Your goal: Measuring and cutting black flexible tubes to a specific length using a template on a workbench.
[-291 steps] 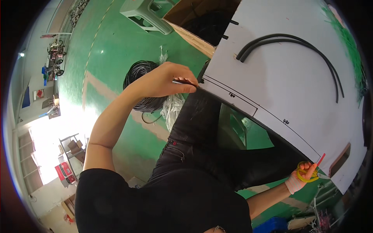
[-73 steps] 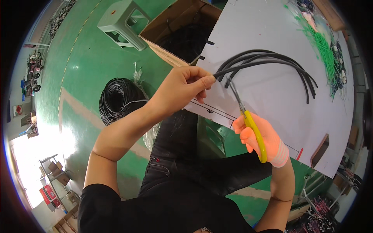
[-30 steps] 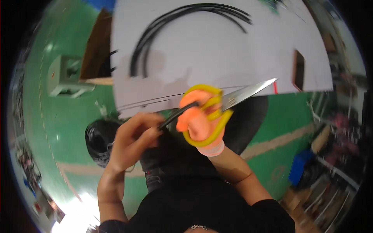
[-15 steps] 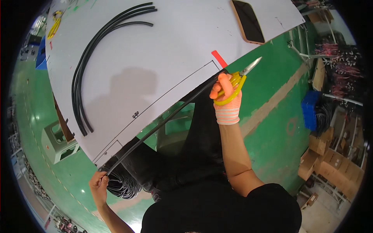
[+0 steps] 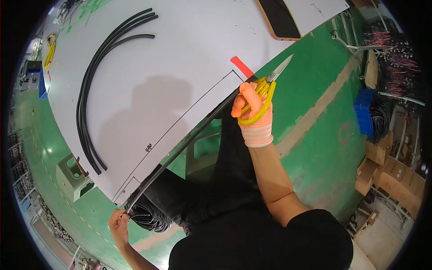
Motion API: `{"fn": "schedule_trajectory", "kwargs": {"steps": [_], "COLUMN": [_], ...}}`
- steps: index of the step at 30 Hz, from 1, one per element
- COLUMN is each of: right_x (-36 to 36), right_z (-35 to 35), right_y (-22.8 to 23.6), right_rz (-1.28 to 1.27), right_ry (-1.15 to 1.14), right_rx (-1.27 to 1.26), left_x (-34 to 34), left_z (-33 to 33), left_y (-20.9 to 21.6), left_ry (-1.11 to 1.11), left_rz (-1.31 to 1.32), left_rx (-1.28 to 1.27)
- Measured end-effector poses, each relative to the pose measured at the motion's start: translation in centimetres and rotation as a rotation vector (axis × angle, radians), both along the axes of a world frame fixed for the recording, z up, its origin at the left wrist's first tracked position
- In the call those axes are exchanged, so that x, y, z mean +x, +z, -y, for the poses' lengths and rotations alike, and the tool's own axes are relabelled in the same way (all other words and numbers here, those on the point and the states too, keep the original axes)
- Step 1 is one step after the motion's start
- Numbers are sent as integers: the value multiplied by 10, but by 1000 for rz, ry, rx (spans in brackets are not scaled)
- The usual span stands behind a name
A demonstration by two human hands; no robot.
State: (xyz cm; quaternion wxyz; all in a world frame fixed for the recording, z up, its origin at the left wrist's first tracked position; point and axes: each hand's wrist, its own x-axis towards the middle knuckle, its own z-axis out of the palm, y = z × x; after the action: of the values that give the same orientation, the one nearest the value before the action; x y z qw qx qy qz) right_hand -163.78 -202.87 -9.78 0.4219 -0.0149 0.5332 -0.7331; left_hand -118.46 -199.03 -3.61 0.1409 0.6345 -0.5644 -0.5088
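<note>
A long black tube (image 5: 180, 149) stretches slantwise along the near edge of the white table (image 5: 189, 58). At its lower left end, my bare left hand (image 5: 119, 225) pinches it between thumb and fingers. My right hand (image 5: 254, 114), in an orange striped glove, grips the yellow-handled scissors (image 5: 281, 68) and keeps the tube's upper end at the table edge. The scissors' blades point up and right, away from the tube, and look closed. Beside the glove, a red strip (image 5: 242, 67) lies at the edge. A drawn line (image 5: 180, 118) runs on the tabletop nearly parallel to the tube.
Several curved black tubes (image 5: 82, 96) lie on the table's left. A phone (image 5: 280, 20) rests at the far edge, and more yellow-handled scissors (image 5: 49, 53) at far left. Below the table are a bundle of black tubes (image 5: 150, 216) and a stool (image 5: 72, 177). Cardboard boxes (image 5: 396, 180) stand right.
The view has shifted slightly, moving the tabletop left in the picture. My left hand and the tube have come a little closer to the table edge. Both hands keep their holds.
</note>
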Motion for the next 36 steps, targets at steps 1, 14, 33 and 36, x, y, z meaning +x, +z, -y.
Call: {"fn": "schedule_trajectory", "kwargs": {"steps": [1, 14, 33, 36], "right_x": [0, -4, -34, -21], "right_z": [0, -1, -6, -2], "right_y": [-1, 0, -26, -8], "right_rz": [2, 39, 9, -16], "right_ry": [10, 18, 268, 237], "right_rx": [-8, -34, -249, -117], "left_x": [-1, 2, -9, 2], "left_z": [-1, 2, 22, 15], "left_y": [0, -6, 9, 4], "left_ry": [27, 64, -9, 42], "left_rz": [-17, -44, -46, -83], "left_rx": [12, 20, 32, 12]}}
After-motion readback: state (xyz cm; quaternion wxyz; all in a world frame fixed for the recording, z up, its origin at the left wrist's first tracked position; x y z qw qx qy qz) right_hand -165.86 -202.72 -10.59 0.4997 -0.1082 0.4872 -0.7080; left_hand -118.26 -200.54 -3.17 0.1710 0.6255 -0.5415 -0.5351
